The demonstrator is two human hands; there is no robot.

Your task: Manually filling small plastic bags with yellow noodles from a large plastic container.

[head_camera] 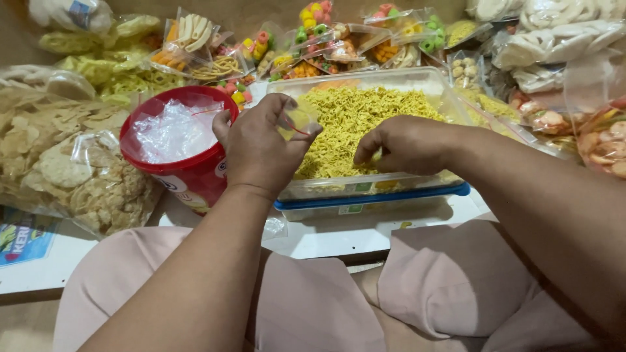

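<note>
the left hand (261,146) pinches a small clear plastic bag (297,120) over the near edge of a clear rectangular tub (372,184) filled with yellow noodle snacks (355,120), while the right hand (407,143) rests curled on the snacks inside the tub, its fingers (365,153) dipping into them. just left of the tub stands a red bucket (189,176) stuffed with empty clear bags, touching the left hand's side. bags of pale crackers (62,160) lie at the far left, and small packets of coloured snacks (313,36) crowd behind the tub.
</note>
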